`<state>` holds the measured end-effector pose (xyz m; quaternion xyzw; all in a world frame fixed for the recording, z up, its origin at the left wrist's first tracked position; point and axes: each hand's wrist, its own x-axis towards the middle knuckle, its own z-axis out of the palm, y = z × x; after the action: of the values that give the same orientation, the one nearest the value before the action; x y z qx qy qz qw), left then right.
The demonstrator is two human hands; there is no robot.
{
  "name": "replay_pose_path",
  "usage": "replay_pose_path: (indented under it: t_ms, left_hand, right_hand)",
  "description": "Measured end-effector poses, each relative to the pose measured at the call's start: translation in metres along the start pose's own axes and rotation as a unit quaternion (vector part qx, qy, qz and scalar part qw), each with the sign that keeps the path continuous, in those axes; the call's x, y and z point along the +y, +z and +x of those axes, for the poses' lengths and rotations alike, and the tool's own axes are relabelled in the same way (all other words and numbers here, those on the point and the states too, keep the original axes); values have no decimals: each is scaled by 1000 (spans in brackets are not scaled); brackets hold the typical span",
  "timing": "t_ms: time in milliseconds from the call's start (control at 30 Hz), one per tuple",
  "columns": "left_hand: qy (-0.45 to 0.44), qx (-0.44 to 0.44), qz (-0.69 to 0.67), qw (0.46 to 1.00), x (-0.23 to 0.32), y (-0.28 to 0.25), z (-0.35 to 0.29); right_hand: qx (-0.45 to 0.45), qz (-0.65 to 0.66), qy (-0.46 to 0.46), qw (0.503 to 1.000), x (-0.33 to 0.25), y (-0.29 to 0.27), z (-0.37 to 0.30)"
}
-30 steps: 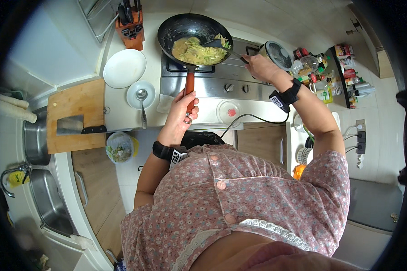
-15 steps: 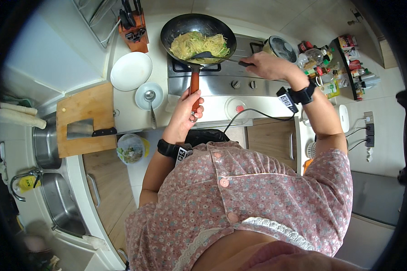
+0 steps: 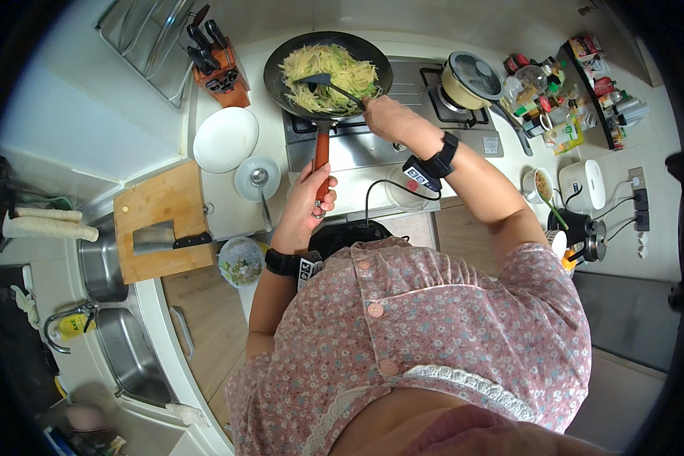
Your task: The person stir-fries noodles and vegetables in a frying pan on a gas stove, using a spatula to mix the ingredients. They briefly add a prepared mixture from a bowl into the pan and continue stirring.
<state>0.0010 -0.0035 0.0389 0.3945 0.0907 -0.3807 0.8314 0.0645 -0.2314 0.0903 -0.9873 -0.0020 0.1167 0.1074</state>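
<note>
- Wok (image 3: pixel 380 61), one, over the stove's (image 3: pixel 357 148) left burner.
- Left hand (image 3: pixel 308 199): fingers wrapped round the wok's single red-brown handle (image 3: pixel 322 150), as half a second ago.
- Right hand (image 3: pixel 395 120): curled tightly on one black spatula (image 3: pixel 315 79), now farther left, by the wok's rim.
- Shredded food (image 3: pixel 334 62): one heap, spread wider than before.
- One lidded pot (image 3: pixel 473 76), now in full view.

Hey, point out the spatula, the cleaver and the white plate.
Spatula (image 3: pixel 320 79): head view, on its dark blade.
Cleaver (image 3: pixel 156 238): head view, on its broad metal blade.
White plate (image 3: pixel 226 139): head view, on its bare middle.
</note>
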Motion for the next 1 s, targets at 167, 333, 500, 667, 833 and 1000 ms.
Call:
replay_pose_path:
  t_ms: [167, 333, 500, 667, 833, 1000]
  left_hand:
    - [0, -4, 3, 1000, 4, -2, -1]
    - [-1, -8, -3, 1000, 3, -5, -1]
    - [-2, -11, -4, 1000, 3, -6, 0]
    - [-4, -3, -10, 1000, 3, -4, 0]
    - [5, 0, -15, 1000, 1, -2, -1]
    - [10, -2, -21, 1000, 0, 0, -2]
  right_hand:
    - [37, -7, -21, 999, 2, -27, -21]
    - [68, -154, -112, 979, 18, -63, -20]
    - [63, -283, -163, 943, 42, -80, 42]
    - [55, -286, -142, 946, 73, -86, 67]
    - [72, -342, -145, 926, 89, -86, 58]
    - [66, -245, -97, 963, 101, -78, 35]
